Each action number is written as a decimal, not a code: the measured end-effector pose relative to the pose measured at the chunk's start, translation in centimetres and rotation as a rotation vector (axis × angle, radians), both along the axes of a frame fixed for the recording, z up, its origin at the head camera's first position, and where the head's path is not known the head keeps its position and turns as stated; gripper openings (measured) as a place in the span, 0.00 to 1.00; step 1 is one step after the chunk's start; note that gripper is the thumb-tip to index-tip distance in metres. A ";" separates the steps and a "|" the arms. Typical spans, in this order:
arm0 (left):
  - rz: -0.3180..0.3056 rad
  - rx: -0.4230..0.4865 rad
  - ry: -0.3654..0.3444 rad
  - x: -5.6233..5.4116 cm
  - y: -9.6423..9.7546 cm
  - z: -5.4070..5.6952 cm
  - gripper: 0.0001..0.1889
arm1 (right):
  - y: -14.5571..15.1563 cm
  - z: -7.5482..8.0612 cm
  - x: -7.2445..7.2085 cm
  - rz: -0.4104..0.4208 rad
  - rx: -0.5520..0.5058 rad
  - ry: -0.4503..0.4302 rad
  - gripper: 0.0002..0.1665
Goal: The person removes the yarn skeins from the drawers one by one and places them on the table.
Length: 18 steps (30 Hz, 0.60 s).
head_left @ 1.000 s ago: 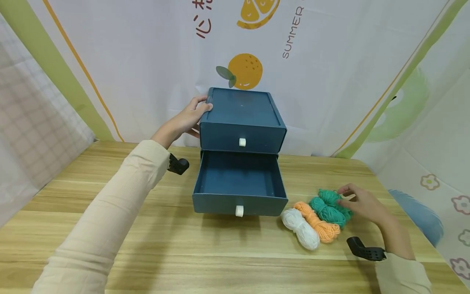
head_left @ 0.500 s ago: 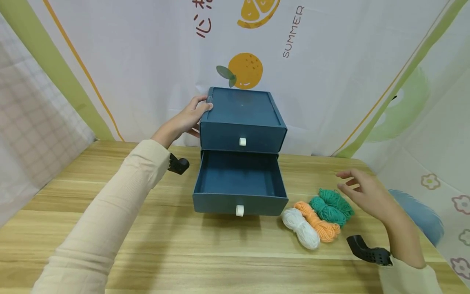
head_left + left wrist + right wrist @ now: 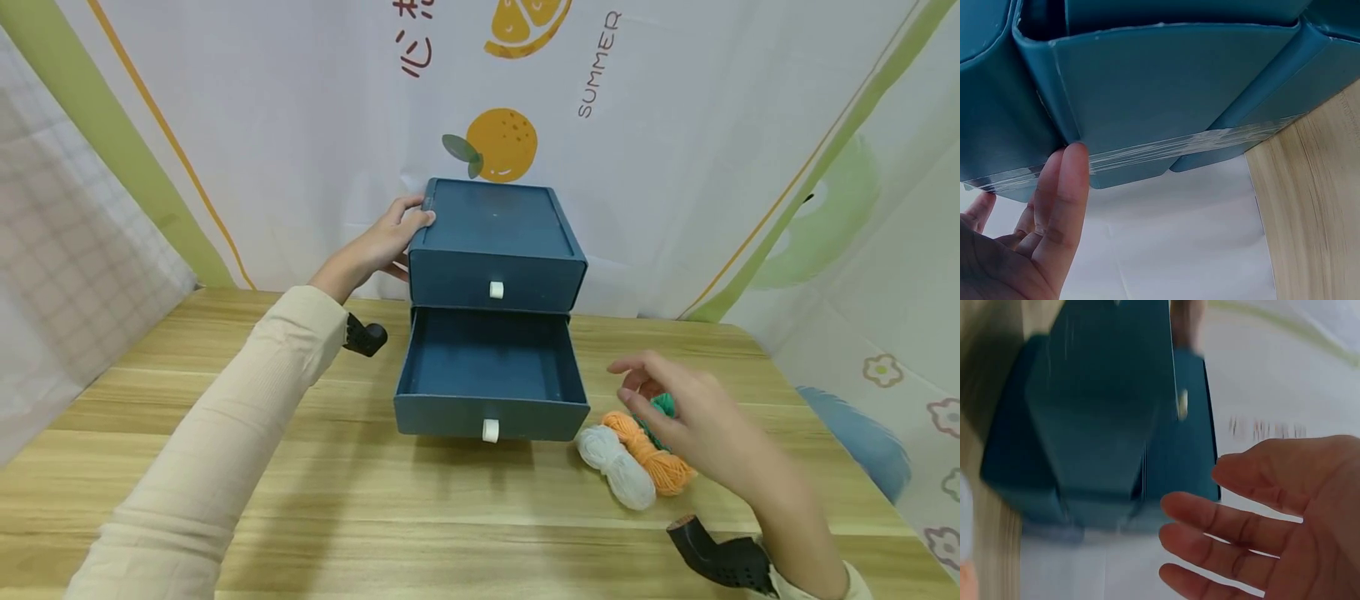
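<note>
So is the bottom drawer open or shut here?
Open: the bottom drawer juts out from the blue cabinet, its inside bare and visible.

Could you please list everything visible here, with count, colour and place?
Drawer unit: one, dark blue, at the back middle of the table, two drawers with white knobs.
Lower drawer: one, dark blue, pulled out and nothing visible inside.
Upper drawer: one, dark blue, pushed in.
Yarn skeins: three, to the right of the lower drawer; white skein nearest the drawer, orange skein in the middle, green skein farthest right, mostly hidden by the hand.
Table: one, light wood.
Backdrop: white printed cloth with oranges and lettering, behind the table.
Left hand: rests on the unit's upper left edge, cream sleeve.
Right hand: fingers spread, above the green skein, holding nothing.
</note>
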<state>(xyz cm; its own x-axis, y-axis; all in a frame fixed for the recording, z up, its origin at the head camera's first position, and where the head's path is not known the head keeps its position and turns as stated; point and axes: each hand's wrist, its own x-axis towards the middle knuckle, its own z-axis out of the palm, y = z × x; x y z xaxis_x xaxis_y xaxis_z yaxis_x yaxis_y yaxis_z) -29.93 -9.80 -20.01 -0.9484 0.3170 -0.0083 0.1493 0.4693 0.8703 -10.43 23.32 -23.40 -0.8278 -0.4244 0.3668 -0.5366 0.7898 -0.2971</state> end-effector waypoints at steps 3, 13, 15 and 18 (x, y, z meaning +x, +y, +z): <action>0.001 -0.001 0.003 0.0 0.1 0.1 0.35 | -1.8 -0.1 0.6 0.086 -0.023 -0.020 0.13; -0.001 0.005 -0.009 0.0 0.1 0.1 0.35 | -6.9 -2.4 1.4 0.198 0.053 -0.183 0.16; -0.006 0.005 -0.009 -0.1 0.0 0.1 0.35 | -7.4 -2.9 1.3 0.202 0.065 -0.206 0.18; -0.007 0.003 -0.011 0.0 0.0 0.0 0.35 | -7.9 -3.5 1.1 0.220 0.068 -0.219 0.21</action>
<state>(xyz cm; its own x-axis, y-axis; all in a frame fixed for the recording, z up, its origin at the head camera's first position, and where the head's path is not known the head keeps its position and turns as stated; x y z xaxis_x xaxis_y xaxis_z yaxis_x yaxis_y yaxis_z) -29.95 -9.78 -19.99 -0.9461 0.3234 -0.0180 0.1425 0.4654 0.8736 -9.31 15.39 -26.95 -0.7699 -0.6193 0.1541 -0.6255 0.6842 -0.3750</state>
